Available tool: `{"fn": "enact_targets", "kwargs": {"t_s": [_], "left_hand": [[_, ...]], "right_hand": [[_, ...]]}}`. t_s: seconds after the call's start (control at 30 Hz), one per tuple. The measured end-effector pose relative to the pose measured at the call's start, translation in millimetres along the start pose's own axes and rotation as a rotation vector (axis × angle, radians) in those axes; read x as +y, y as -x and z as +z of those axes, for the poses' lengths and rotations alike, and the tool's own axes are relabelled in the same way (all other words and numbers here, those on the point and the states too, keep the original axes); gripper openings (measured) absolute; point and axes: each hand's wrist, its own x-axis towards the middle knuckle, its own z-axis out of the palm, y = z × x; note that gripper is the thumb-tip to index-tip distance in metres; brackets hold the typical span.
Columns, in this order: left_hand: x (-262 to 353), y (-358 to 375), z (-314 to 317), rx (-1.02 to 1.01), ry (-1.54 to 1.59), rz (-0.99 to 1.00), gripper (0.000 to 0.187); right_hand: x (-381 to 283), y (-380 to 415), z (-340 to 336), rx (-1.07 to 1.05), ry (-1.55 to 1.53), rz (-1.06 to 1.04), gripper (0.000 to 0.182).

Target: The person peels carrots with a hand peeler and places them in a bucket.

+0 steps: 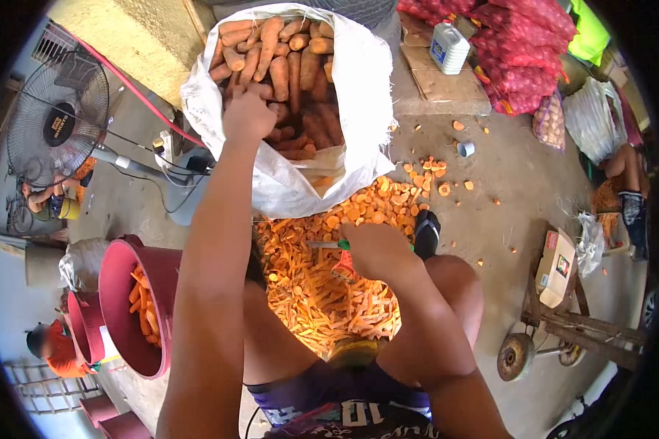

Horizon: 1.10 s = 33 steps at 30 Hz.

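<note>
A white woven sack (362, 80) full of unpeeled carrots (279, 78) stands open in front of me. My left hand (250, 115) reaches into it, fingers bent at the lower end of a carrot (250, 64); its fingertips are partly hidden. Lower down and to the right, my right hand (379, 251) is closed around a knife-like tool (324, 244) with a thin metal blade pointing left. Green and red-orange parts show at its grip, mostly covered by the fingers. Beneath it, orange carrot peelings (311, 282) and cut carrot ends (377, 205) cover the floor between my legs.
At left stand a dark red tub (113, 314) holding peeled carrots (145, 311) and a black fan (58, 124). Red net sacks (516, 62) and a white jug (449, 50) are at the back right. A wooden cart (564, 325) stands right. Other people sit at both sides.
</note>
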Motion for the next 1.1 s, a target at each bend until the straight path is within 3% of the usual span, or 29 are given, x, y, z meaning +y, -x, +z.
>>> {"fn": "enact_targets", "kwargs": {"t_s": [0.07, 0.17, 0.3, 0.37, 0.43, 0.5, 0.6, 0.67, 0.8, 0.87, 0.97, 1.1], "left_hand": [[-18, -15, 13, 0.233, -0.64, 0.094, 0.042], [-7, -33, 4, 0.055, -0.518, -0.092, 0.043], [-21, -42, -14, -0.002, -0.54, -0.047, 0.034], [3, -17, -55, 0.086, -0.499, -0.067, 0.031], [0, 5, -100, 0.145, -0.188, 0.121, 0.028], [-7, 31, -156, 0.023, 0.26, -0.108, 0.044], [-21, 92, -226, 0.142, 0.429, -0.034, 0.043], [-31, 133, -241, 0.393, 1.128, -0.06, 0.048], [-23, 237, -167, -0.004, 1.362, -0.264, 0.052], [-3, 288, -115, -0.086, 1.16, -0.514, 0.053], [5, 338, -55, -0.178, 1.075, -0.496, 0.037], [-5, 368, -26, -0.233, 0.965, -0.41, 0.037]], "right_hand": [[6, -6, -2, -0.006, -0.018, 0.009, 0.023], [12, -12, -9, -0.005, -0.048, 0.005, 0.021], [19, -14, -1, 0.048, -0.022, -0.024, 0.021], [12, -11, -1, 0.03, -0.022, -0.014, 0.024], [3, -5, -1, 0.042, -0.056, -0.019, 0.024], [-8, 5, -1, 0.011, -0.062, -0.029, 0.024], [-10, 13, 19, 0.057, -0.055, -0.057, 0.024], [-15, 17, 28, 0.063, -0.036, -0.106, 0.023], [-40, 27, 38, 0.099, -0.068, -0.109, 0.024], [-43, 20, 57, 0.21, -0.171, -0.193, 0.033], [-51, 19, 75, 0.247, -0.248, -0.207, 0.037], [-61, 22, 85, 0.189, -0.159, -0.166, 0.034]]}}
